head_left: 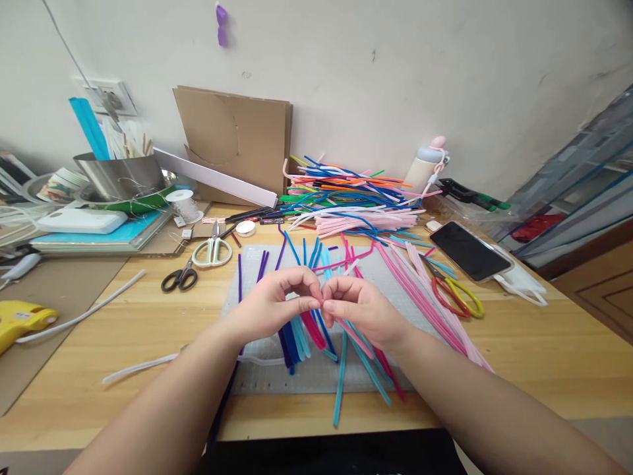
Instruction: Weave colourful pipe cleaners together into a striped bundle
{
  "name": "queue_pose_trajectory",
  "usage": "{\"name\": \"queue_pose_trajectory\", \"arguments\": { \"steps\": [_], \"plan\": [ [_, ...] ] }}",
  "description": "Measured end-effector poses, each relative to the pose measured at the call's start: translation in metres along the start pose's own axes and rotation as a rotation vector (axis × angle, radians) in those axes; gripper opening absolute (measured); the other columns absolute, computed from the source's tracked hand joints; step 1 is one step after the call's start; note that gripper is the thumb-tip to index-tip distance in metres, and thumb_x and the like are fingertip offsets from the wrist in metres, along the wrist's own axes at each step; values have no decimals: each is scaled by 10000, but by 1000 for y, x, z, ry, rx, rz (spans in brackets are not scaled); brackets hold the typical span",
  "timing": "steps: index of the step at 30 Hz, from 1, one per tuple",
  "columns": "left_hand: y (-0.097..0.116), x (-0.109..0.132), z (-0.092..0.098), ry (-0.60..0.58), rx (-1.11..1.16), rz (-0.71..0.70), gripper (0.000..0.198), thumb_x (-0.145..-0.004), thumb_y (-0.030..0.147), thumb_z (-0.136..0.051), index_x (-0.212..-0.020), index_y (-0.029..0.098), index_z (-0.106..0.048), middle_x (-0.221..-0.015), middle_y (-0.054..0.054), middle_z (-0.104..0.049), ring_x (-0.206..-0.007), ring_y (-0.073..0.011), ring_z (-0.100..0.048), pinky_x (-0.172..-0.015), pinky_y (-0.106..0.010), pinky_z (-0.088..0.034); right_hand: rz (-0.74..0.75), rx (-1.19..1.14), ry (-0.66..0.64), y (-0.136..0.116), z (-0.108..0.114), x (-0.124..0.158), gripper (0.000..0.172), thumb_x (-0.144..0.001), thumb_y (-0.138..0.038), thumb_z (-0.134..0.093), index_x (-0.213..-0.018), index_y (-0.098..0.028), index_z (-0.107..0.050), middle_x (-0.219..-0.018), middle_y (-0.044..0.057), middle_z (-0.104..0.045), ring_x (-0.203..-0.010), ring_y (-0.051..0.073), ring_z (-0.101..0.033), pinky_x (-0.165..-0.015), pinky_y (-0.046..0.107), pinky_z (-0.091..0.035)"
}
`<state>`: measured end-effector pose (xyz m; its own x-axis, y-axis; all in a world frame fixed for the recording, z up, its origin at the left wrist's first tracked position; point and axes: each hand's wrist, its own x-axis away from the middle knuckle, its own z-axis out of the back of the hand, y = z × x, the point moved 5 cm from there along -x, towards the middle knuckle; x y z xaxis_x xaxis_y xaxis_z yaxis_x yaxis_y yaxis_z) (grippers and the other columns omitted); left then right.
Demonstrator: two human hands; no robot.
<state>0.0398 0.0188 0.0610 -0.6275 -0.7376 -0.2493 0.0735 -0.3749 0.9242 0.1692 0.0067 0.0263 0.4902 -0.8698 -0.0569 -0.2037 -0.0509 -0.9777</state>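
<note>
Above the grey cutting mat (297,384), my left hand (271,303) and my right hand (366,313) meet fingertip to fingertip. Both pinch a pink pipe cleaner (357,338), whose tail slants down from under my right hand. The fingers mostly hide its pinched end. On the mat below lie dark blue, light blue and magenta pipe cleaners (314,330), grouped by colour. Light blue pipe cleaners (341,379) stick out over the mat's front edge. Long pink pipe cleaners (430,300) fan out to the right of my right hand.
A mixed heap of pipe cleaners (356,198) lies against the wall. White scissors (212,251) and black scissors (180,277) are at left, red-and-yellow scissors (457,297) and a phone (469,251) at right. A yellow glue gun (22,322) sits far left; a bottle (426,165) stands behind.
</note>
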Motion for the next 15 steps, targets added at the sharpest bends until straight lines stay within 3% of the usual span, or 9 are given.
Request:
{"name": "queue_pose_trajectory", "arguments": {
  "steps": [8, 15],
  "plan": [
    [4, -1, -1, -12, -48, -35, 157, -827, 266, -553, -721, 150, -549, -774, -20, -537, -745, -133, -509, -739, -266, -405, 11, 37, 10, -5, -3, 0, 160, -746, -268, -655, -770, -160, -540, -657, -29, -546, -583, 86, -514, -579, 233, -426],
    [-6, -1, -1, -2, 75, 23, 153, -804, 256, -584, -714, 138, -546, -736, -8, -516, -698, -120, -473, -671, -250, -375, 69, 217, 33, -4, 1, -1, 157, -774, -302, -627, -801, -165, -555, -725, -15, -538, -643, 94, -496, -611, 232, -413]
  ]
}}
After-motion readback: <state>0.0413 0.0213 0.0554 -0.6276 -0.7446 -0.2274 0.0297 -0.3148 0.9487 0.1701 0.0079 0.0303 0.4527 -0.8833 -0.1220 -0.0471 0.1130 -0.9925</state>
